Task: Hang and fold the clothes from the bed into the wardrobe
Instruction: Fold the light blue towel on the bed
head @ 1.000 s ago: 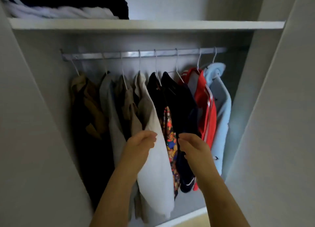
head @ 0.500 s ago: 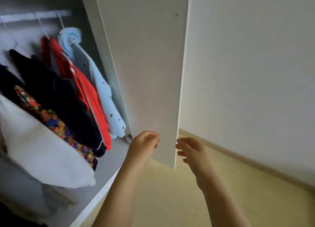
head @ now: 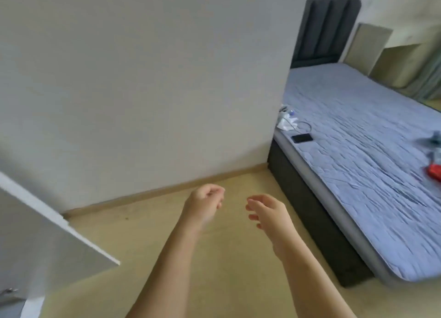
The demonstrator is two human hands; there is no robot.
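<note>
What is left of the clothes lies at the far right edge of the bed [head: 358, 155]: a small red garment [head: 433, 172] and, just beyond it, a crumpled grey-blue garment [head: 433, 140], both cut off by the frame and too blurred to identify. They are well apart from both hands. Judged by how they slump on the cover, they are soft and light cloth that will sag and trail if lifted from the middle, so the better hold is probably at the shoulders or collar, one hand on each side (a waistband, if they turn out to be trousers). Nothing about them looks fragile or slippery. The left hand [head: 205, 203] hangs over the floor [head: 214, 270] with its fingers [head: 216, 193] loosely curled toward the palm, gripping nothing. The right hand [head: 269, 212] is beside it, nearer the bed, its fingers [head: 254, 202] relaxed, a little spread and slightly bent, also empty and touching nothing. The wardrobe door [head: 55, 231] stands ajar at the lower left. Nearer on the bed lie a dark phone [head: 301, 138], a thin cable [head: 306, 126] and a white bundle [head: 286, 123], which are not part of the job.
</note>
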